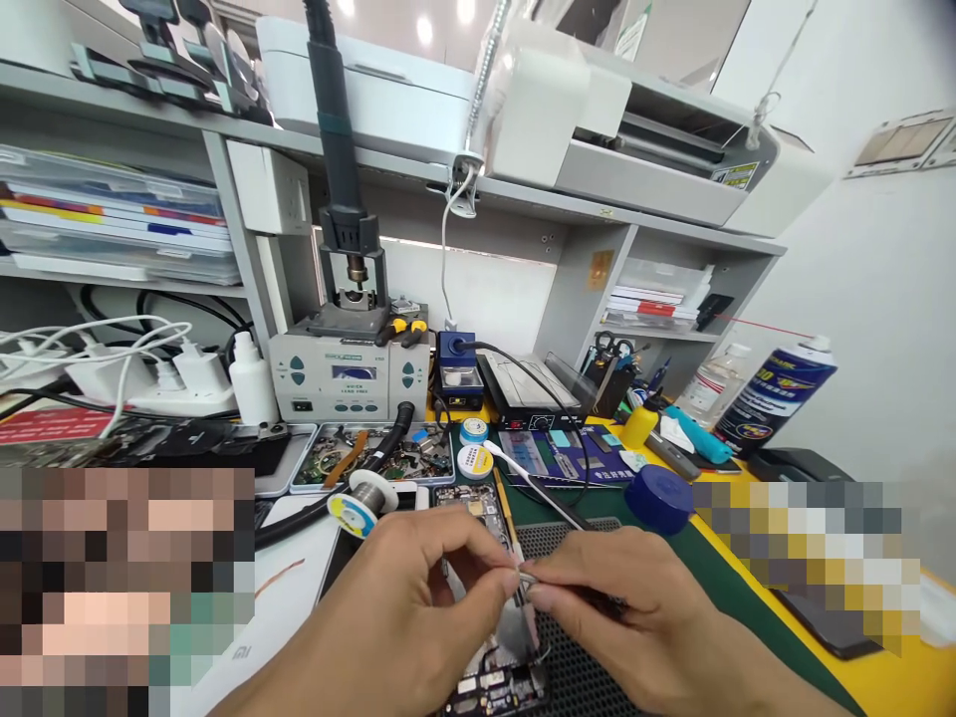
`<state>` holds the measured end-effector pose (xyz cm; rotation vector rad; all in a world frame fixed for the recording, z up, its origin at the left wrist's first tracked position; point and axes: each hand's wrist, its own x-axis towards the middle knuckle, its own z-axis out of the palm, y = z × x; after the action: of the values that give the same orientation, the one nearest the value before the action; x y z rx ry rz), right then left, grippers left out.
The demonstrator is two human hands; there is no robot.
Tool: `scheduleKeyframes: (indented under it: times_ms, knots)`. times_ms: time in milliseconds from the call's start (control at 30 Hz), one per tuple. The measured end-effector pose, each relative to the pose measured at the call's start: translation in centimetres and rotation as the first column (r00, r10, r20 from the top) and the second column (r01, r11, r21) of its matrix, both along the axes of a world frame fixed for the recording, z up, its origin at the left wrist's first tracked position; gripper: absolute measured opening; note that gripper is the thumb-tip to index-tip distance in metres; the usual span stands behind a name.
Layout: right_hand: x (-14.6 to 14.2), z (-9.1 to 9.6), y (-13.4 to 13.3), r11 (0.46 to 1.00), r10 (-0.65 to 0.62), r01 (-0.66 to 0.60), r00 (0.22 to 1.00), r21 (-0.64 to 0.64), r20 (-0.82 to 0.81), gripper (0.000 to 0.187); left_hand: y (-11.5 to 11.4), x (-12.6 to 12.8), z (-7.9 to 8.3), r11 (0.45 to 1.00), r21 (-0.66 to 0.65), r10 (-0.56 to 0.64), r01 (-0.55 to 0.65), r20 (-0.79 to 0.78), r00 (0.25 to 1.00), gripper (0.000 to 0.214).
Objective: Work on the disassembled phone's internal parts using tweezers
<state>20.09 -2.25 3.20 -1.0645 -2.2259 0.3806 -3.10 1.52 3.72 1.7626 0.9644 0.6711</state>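
An opened phone (485, 597) with its board showing lies on a dark perforated mat (575, 667) in front of me. My left hand (410, 607) is pinched over the phone, fingertips closed on a small part I cannot make out. My right hand (634, 617) meets it fingertip to fingertip and grips a thin metal tool, apparently tweezers (527, 578), whose tip points at the phone. A solder wire spool (362, 503) sits just beyond my left hand.
A hot-air rework station (348, 373) stands at the back, with a parts tray (373, 458), a small blue unit (457, 368), flux tins (474, 460), a blue cap (661, 498), a spray can (777, 393) and a white bottle (250, 378). Shelves and a printer (657, 129) hang above.
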Motion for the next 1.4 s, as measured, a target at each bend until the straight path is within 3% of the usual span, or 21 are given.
scheduleKeyframes:
  times_ms: [133,500,600,700,800,900,1000,1267,1400]
  knots:
    - [0.2,0.3,0.2,0.999,-0.034,0.033,0.998,-0.035,-0.045,0.024,-0.1,-0.2,0.3,0.993,-0.117,-0.002,0.002,0.009,1.0,0.03]
    - [0.1,0.3,0.2,0.99,-0.047,0.03,0.991,-0.136,-0.125,0.023,0.2,-0.4,0.5,0.966,-0.256,0.017,0.031,0.184,0.983,0.024]
    - [0.2,0.4,0.0,0.965,-0.063,0.003,0.974,-0.264,-0.217,0.019,0.1,-0.4,0.5,0.967,-0.252,0.016,0.027,0.166,0.986,0.021]
    - [0.1,0.5,0.0,0.863,-0.142,-0.054,0.929,-0.503,-0.343,0.026,0.1,-0.4,0.5,0.981,-0.193,0.0,0.027,0.138,0.99,0.017]
    - [0.2,0.6,0.3,0.71,-0.226,-0.154,0.874,-0.687,-0.43,0.032,0.1,-0.5,0.4,0.991,-0.131,-0.008,0.02,0.091,0.996,0.016]
    - [0.6,0.6,0.7,0.546,-0.274,-0.286,0.827,-0.788,-0.49,0.032,0.0,-0.4,0.6,0.992,-0.121,-0.023,0.032,0.071,0.997,0.02]
    - [1.1,0.4,1.2,0.416,-0.279,-0.419,0.786,-0.807,-0.552,0.033,-0.1,-0.4,0.9,0.989,-0.143,-0.035,0.045,0.078,0.996,0.021]
    - [1.2,-0.4,2.3,0.164,-0.326,-0.59,0.724,-0.79,-0.608,0.028,-0.4,-0.6,0.6,0.991,-0.104,-0.075,0.081,0.063,0.995,0.023]
    - [1.4,-0.7,2.7,0.066,-0.35,-0.62,0.72,-0.782,-0.6,0.026,-0.3,-0.6,0.3,0.991,-0.075,-0.102,0.107,0.064,0.993,0.021]
